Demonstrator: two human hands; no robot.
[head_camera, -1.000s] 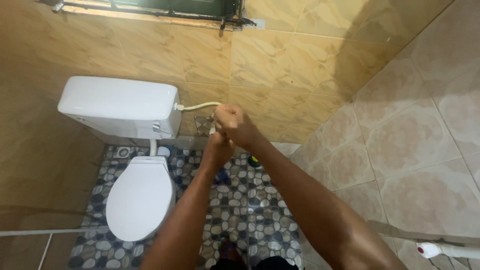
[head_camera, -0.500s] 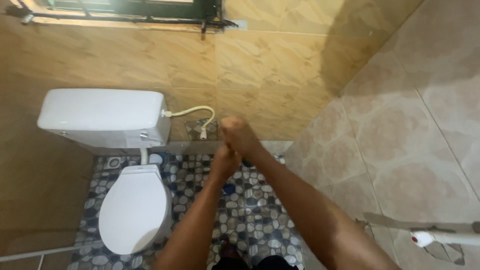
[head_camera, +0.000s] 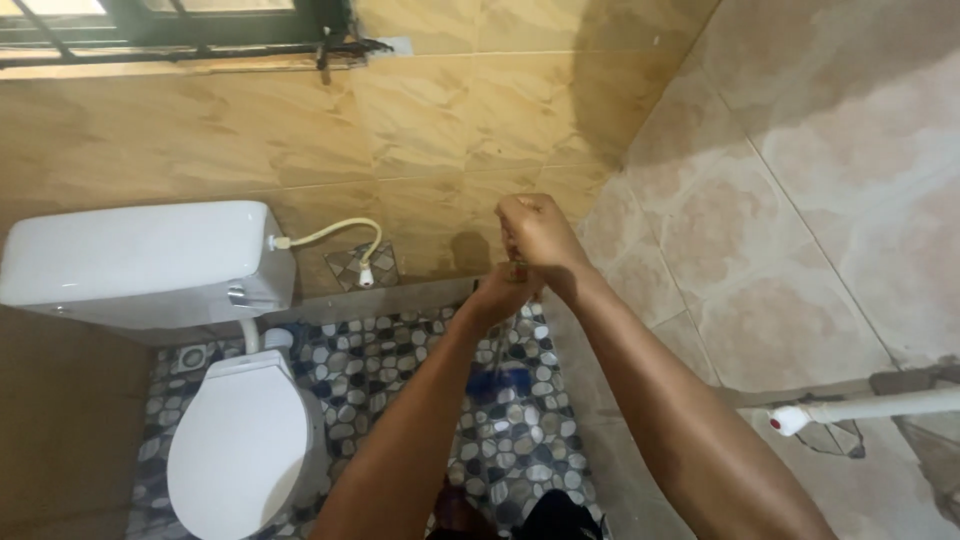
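Note:
Both my hands grip a thin long handle (head_camera: 496, 346) held nearly upright in front of me. My right hand (head_camera: 536, 232) is closed around its top end, near the tan tiled wall. Just below it, my left hand (head_camera: 502, 291) is closed around the same handle. The handle runs down to a blue brush head (head_camera: 501, 380) that rests on the pebble-pattern floor (head_camera: 400, 370) close to the corner of the walls. Most of the handle is hidden by my hands and forearms.
A white toilet with its lid (head_camera: 238, 455) shut stands at the lower left, its cistern (head_camera: 140, 262) against the wall with a pale hose (head_camera: 345, 232) to a wall valve. A floor drain (head_camera: 193, 356) lies beside it. A white pipe (head_camera: 860, 408) juts from the right wall. A barred window (head_camera: 180, 25) sits above.
The view has swung right and down, so the toilet has slid toward the left edge. Both hands stay closed on the handle and have dropped slightly toward the floor corner.

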